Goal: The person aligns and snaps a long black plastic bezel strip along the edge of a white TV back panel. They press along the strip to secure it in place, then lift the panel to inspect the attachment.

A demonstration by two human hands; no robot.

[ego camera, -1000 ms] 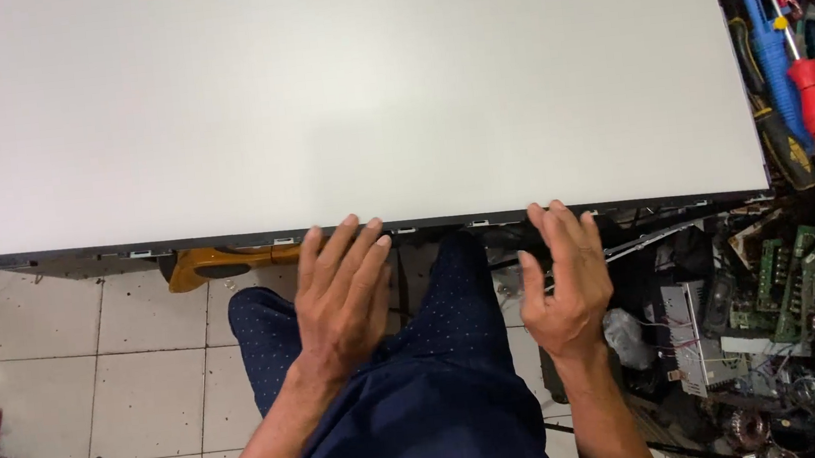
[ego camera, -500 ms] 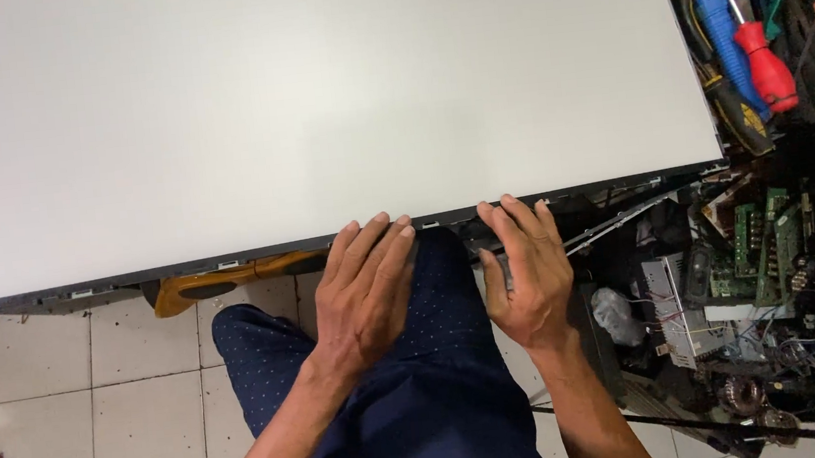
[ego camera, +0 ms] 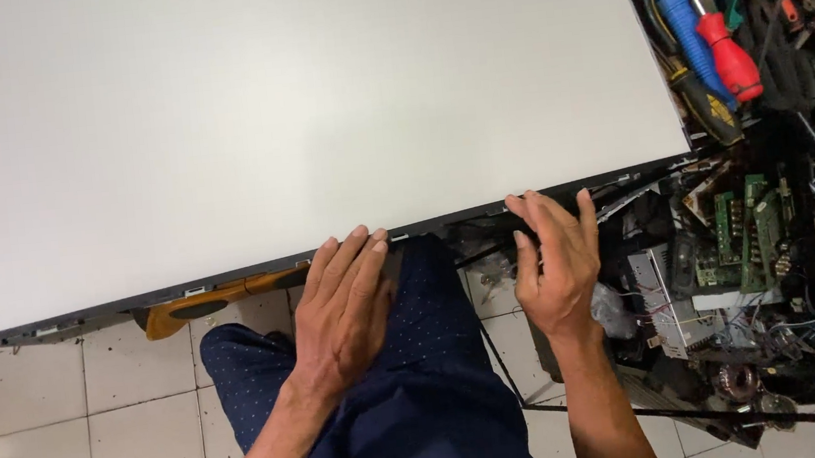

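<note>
The big white panel [ego camera: 296, 110] under my fingertips looks matt and smooth, like a plastic diffuser sheet, with a soft sheen near its middle. Its near edge [ego camera: 234, 287] is a thin dark strip, probably painted metal, though I can't tell for sure from here. My left hand [ego camera: 341, 310] lies on my trousers [ego camera: 424, 397], a dark blue woven cloth with tiny pale dots. My right hand [ego camera: 555, 265] touches that dark edge. The floor tiles [ego camera: 37, 414] are glazed, off-white and scuffed. The screwdriver handles [ego camera: 707, 31] look like glossy plastic, red and blue. The circuit boards [ego camera: 736, 227] are dull green.
</note>
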